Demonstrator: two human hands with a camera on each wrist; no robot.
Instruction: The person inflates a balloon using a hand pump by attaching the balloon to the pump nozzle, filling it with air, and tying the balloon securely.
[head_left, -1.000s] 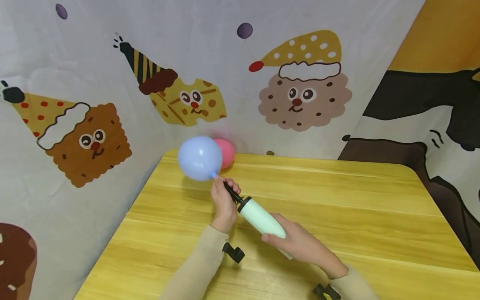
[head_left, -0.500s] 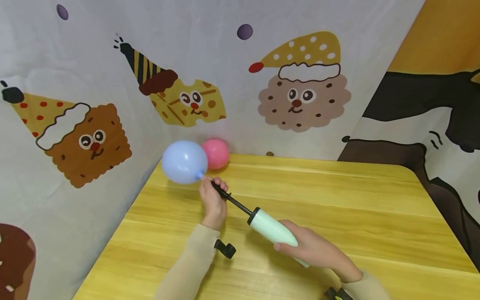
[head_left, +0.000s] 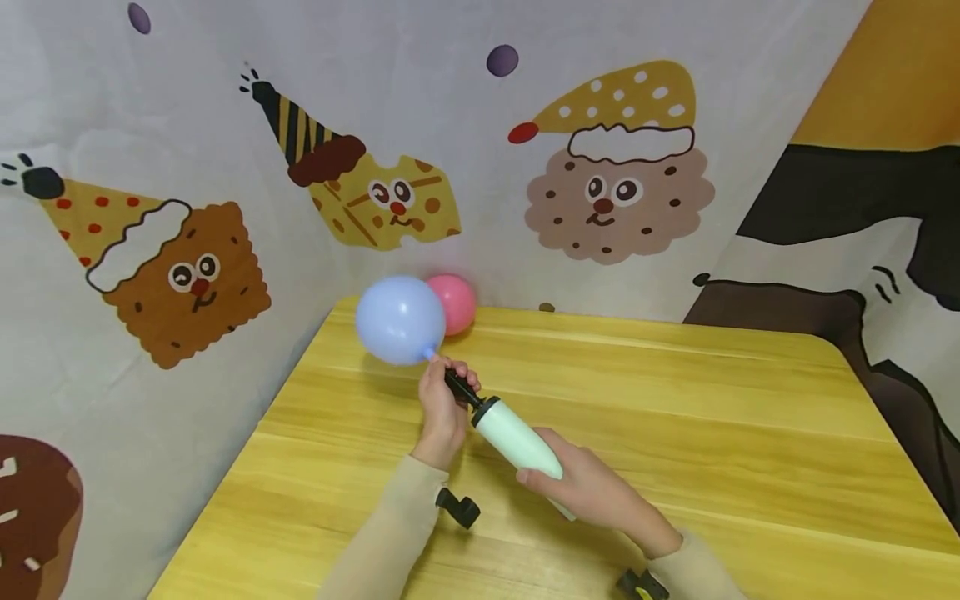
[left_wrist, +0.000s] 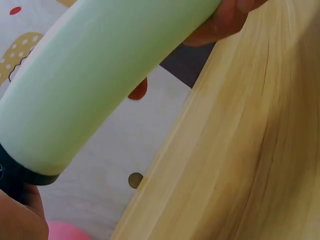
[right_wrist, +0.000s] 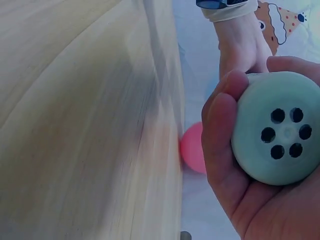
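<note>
A light blue balloon (head_left: 401, 320), round and inflated, sits on the nozzle end of a balloon pump (head_left: 517, 437). My left hand (head_left: 441, 408) grips the pump's black front end and pinches the balloon's neck there. Around the mint-green barrel my right hand (head_left: 588, 483) curls, thumb on the near side. In the head view the barrel stands close up against the left hand, with the black rod hardly showing. The right wrist view looks onto the pump's rear cap (right_wrist: 286, 131), which has several round holes. Most of the left hand is out of frame in the left wrist view.
A pink balloon (head_left: 454, 305) rests at the far left corner of the wooden table (head_left: 675, 392), behind the blue one. Cloth with cartoon biscuits (head_left: 600, 200) hangs along the table's back and left. Each wrist wears a black mount (head_left: 459, 507).
The barrel first slid back from the left hand, baring the black rod, then came forward against it again. Both hands and the blue balloon shifted left, then right again.
</note>
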